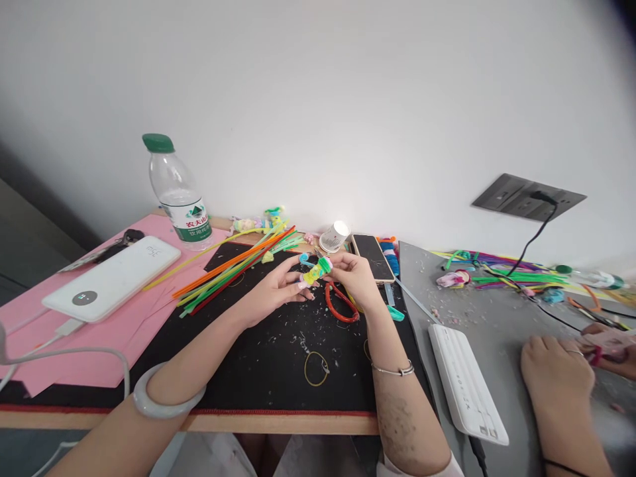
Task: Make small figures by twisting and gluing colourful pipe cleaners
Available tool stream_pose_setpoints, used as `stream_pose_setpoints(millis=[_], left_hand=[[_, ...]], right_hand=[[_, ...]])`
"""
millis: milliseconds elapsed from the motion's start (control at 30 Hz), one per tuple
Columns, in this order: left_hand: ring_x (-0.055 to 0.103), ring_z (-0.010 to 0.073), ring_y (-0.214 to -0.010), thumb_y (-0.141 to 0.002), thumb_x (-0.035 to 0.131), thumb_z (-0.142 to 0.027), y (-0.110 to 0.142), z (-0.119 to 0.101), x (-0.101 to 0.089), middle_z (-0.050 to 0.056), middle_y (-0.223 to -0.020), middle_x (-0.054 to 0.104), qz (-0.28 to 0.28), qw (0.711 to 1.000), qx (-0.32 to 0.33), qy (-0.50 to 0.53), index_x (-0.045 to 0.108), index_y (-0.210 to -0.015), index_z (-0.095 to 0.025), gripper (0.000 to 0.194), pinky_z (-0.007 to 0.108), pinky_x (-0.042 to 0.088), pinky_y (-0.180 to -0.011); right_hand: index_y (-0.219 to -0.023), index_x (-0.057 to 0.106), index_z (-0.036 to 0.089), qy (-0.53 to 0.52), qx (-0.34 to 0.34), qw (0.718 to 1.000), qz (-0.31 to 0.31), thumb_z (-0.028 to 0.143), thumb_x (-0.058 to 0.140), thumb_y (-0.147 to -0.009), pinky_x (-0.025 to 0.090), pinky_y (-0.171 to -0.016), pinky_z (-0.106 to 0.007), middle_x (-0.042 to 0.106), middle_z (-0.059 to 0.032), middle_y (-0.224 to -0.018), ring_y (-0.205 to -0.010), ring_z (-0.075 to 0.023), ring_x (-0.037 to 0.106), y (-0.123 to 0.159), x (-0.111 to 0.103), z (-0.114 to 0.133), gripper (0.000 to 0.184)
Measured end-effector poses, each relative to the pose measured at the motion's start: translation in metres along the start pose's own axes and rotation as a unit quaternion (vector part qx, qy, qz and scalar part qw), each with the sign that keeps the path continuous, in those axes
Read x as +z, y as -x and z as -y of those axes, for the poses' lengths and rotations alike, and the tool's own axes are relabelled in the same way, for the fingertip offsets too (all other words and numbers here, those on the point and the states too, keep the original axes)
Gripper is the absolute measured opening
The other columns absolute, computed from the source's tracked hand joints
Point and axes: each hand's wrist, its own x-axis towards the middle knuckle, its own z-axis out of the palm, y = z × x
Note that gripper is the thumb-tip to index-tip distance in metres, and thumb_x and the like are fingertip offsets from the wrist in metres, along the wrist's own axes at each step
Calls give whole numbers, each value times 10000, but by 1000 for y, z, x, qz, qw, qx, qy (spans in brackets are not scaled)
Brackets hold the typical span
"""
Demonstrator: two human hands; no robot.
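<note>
A small pipe-cleaner figure (318, 270) in yellow, green and pink, with a light blue curl at one end, is held up above the black mat (268, 344). My left hand (268, 291) pinches its lower left part between thumb and fingers. From the other side, my right hand (354, 278) closes its fingertips on the green and pink end. Just below the right hand lies a tool with a red loop handle (342, 311), its front part hidden by the hand. Orange, yellow, green and red pipe cleaners (233, 268) lie in a bundle left of my hands.
A water bottle (181, 199) and a white power bank (112, 278) stand on pink paper (124, 341). Behind my hands are a paper cup (334, 236) and a phone (372, 257). Right, another power bank (467, 381) lies near another person's hand (556, 371). A rubber band (316, 369) lies in front.
</note>
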Motion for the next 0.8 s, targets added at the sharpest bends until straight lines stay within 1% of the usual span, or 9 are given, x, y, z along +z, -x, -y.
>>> stream_pose_setpoints(millis=[167,267,333,433,533,600,667,733,800], left_hand=[[619,158,-868,-821,624,-284,-1,0,0,45,-1006,617,-19,999,3,33,374,-1358,-291,592,357,460,-858],[627,171,-901,-811,632,-267,-1,1,-1,35,-1021,591,-25,998,5,62,401,-1341,-306,580,365,458,-874],[640,178,-888,-800,639,-251,-1,0,-1,34,-1041,579,-25,997,1,72,418,-1325,-305,572,384,455,-885],[651,177,-838,-786,627,-213,0,-2,1,34,-1053,568,-14,996,-15,87,441,-1299,-300,553,406,456,-876],[627,157,-788,-777,582,-164,0,-4,2,26,-996,564,-4,993,-33,113,478,-1244,-283,493,369,469,-813],[579,121,-702,-762,549,-128,0,-4,2,10,-913,552,-10,991,-39,130,504,-1185,-266,448,304,462,-717],[503,90,-608,-744,520,-107,-1,-4,1,-1,-852,531,-16,988,-40,150,516,-1138,-252,420,255,425,-621],[444,81,-558,-734,498,-118,-1,-4,0,-2,-828,519,-18,984,-41,171,516,-1109,-240,396,242,393,-573],[432,89,-553,-749,483,-156,-2,-4,-1,5,-821,519,-19,982,-40,182,510,-1099,-234,360,249,386,-566]], right_hand=[[-771,658,310,-25,0,999,-28,322,754,-666,579,-679,-396,731,-41,-757,-755,-233,691,-2,-2,-2,143],[-774,659,314,-53,8,998,-36,296,762,-661,582,-681,-396,728,-46,-751,-760,-236,693,-3,0,-3,155],[-774,658,306,-66,19,997,-42,293,773,-652,585,-677,-387,726,-47,-748,-755,-231,694,-3,3,-3,168],[-799,656,259,-75,40,995,-52,322,770,-652,590,-688,-357,724,-29,-759,-750,-206,699,-2,9,-2,197],[-810,653,205,-84,53,994,-44,333,756,-656,590,-700,-317,713,-13,-731,-714,-175,703,0,16,0,225],[-806,652,186,-93,60,993,-35,317,750,-655,587,-695,-287,706,-10,-714,-687,-158,702,0,19,0,223],[-804,651,179,-100,64,992,-32,294,746,-654,583,-682,-264,705,-10,-718,-676,-149,700,0,21,0,212],[-801,652,178,-100,65,992,-32,275,741,-652,581,-670,-254,706,-10,-721,-666,-145,697,0,23,-1,200],[-798,655,179,-95,64,993,-33,270,734,-655,582,-670,-255,707,-10,-719,-660,-143,695,-1,24,-2,187]])
